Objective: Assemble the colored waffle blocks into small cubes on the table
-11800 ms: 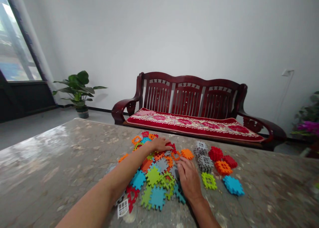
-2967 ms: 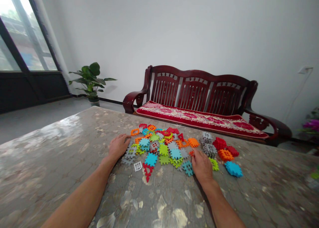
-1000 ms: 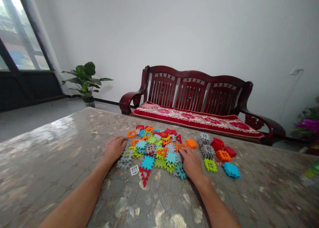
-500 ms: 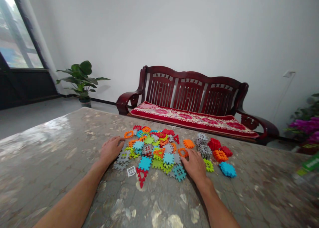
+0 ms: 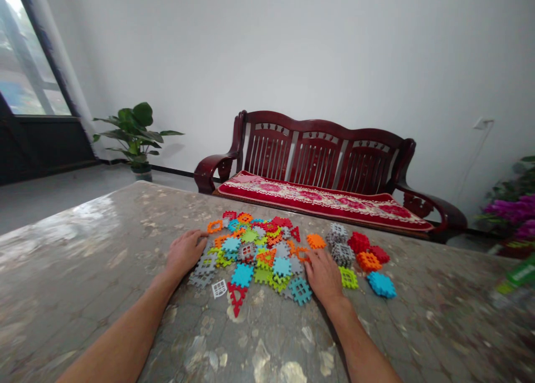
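A pile of colourful toothed plastic building tiles [image 5: 251,249] lies on the table. At its left edge rests my left hand [image 5: 186,252], open and holding nothing, fingers beside grey lattice tiles [image 5: 204,268]. My right hand [image 5: 324,274] is at the pile's right side, its thumb and fingers closed on an orange building tile [image 5: 301,253], partly hidden by the fingertips. Nearest to me are a red triangular tile [image 5: 237,298], a white window-shaped piece [image 5: 219,289] and a teal lattice tile [image 5: 300,290].
Right of my right hand stand sorted stacks: grey tiles [image 5: 343,254], red tiles [image 5: 359,242], orange tiles [image 5: 368,261], blue tiles [image 5: 382,284] and lime tiles [image 5: 348,277]. An orange solid tile [image 5: 316,241] lies beyond. A wooden bench [image 5: 313,149] stands behind the table [image 5: 200,338].
The fingers of my right hand have closed in over the orange tile, which has shifted slightly left and shows less. My left hand stays in place.
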The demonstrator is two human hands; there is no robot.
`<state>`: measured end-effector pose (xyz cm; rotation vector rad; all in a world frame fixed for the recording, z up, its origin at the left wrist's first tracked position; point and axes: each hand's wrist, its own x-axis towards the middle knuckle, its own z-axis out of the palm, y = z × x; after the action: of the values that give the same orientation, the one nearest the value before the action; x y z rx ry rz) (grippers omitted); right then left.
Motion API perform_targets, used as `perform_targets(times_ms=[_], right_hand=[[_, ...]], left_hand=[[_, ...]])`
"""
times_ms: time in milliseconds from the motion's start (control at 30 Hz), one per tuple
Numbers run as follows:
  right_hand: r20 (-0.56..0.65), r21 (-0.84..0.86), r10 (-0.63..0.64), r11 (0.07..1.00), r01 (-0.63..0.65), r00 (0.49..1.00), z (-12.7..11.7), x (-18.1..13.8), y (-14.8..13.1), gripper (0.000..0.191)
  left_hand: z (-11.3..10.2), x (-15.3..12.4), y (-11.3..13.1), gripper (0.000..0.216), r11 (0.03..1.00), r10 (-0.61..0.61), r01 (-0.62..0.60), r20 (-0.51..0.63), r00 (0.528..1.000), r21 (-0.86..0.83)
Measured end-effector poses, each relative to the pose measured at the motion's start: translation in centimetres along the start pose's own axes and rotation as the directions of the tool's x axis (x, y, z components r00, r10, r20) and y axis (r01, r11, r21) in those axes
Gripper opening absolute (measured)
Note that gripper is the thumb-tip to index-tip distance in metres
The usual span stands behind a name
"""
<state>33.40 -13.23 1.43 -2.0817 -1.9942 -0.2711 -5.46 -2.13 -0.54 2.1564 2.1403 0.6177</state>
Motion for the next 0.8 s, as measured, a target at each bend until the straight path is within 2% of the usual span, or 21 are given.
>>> perform_targets(times_ms=[200, 333, 433, 533, 667, 800], right_hand=[[0.03, 0.009, -0.001, 1.0, 0.001, 1.0, 0.1, 0.4, -0.1, 0.021], [-0.033, 0.045, 0.029, 0.999, -0.027, 0.999, 0.4, 0.5, -0.1, 0.019], [-0.124, 0.167, 0.076, 0.984, -0.055, 0.989, 1.4, 0.6, 0.3, 0.024], [-0.183, 0.329, 0.176, 0.938, -0.108, 0.967, 2.5, 0.7, 1.1, 0.033], [-0.144, 0.465, 0.286, 0.865, -0.19, 0.947, 3.2, 0.9, 2.0, 0.039], [-0.082, 0.42, 0.273, 0.881, -0.215, 0.958, 2.8, 1.0, 2.1, 0.041]], left_hand=[[-0.2, -0.1, 0.2, 0.044, 1.0, -0.007, 0.007, 0.038, 0.999, 0.002], [-0.3, 0.0, 0.2, 0.043, 1.0, -0.015, 0.015, 0.035, 0.999, 0.01], [-0.3, 0.0, 0.3, 0.043, 1.0, -0.013, 0.013, 0.01, 1.0, 0.008], [-0.3, 0.0, 0.3, 0.043, 1.0, -0.007, 0.007, 0.004, 1.0, 0.0], [-0.3, 0.0, 0.4, 0.042, 1.0, -0.014, 0.014, 0.0, 1.0, -0.002], [-0.4, 0.0, 0.4, 0.043, 1.0, -0.016, 0.016, 0.011, 1.0, -0.005]])
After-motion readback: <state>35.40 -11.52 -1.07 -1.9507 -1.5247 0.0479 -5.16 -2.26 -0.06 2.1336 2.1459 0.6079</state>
